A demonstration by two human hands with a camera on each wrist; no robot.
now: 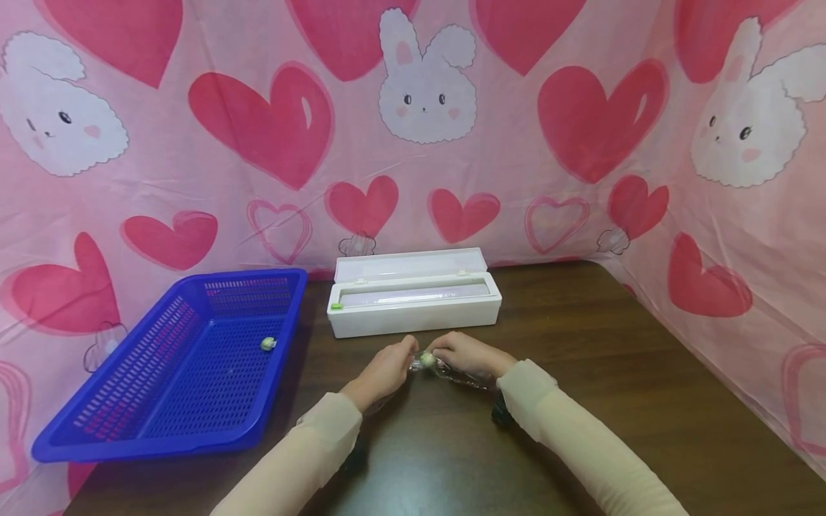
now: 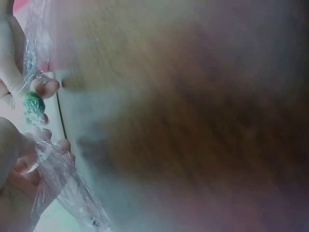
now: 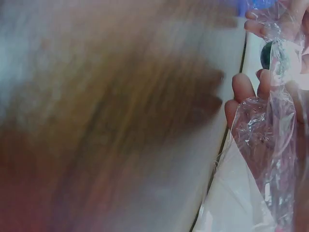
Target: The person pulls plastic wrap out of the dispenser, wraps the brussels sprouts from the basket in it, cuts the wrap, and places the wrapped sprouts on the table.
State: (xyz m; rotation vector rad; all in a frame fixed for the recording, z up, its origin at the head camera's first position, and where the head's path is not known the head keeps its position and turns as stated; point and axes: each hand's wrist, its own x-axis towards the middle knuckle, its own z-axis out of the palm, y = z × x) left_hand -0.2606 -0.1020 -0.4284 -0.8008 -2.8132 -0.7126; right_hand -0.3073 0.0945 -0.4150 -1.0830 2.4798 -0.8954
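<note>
Both hands hold cling film [image 1: 464, 376] in front of the white box, a little above the table. A small round green-and-white vegetable [image 1: 427, 359] sits wrapped in the film between them; its exact kind cannot be told. My left hand [image 1: 385, 373] grips the film on the vegetable's left side. On the other side my right hand [image 1: 474, 355] pinches the film, which trails below its fingers. In the left wrist view the vegetable's dark green end [image 2: 34, 104] shows through the film. Twisted film [image 3: 270, 140] runs along the right palm in the right wrist view.
Behind the hands stands a white cling film dispenser box [image 1: 416, 315], its lid [image 1: 409, 266] raised and a film roll inside. At left is a blue plastic basket [image 1: 261, 401] holding another small green-and-white piece [image 1: 267, 344]. A heart-and-rabbit cloth [image 1: 503, 165] hangs behind the brown table [image 1: 581, 430].
</note>
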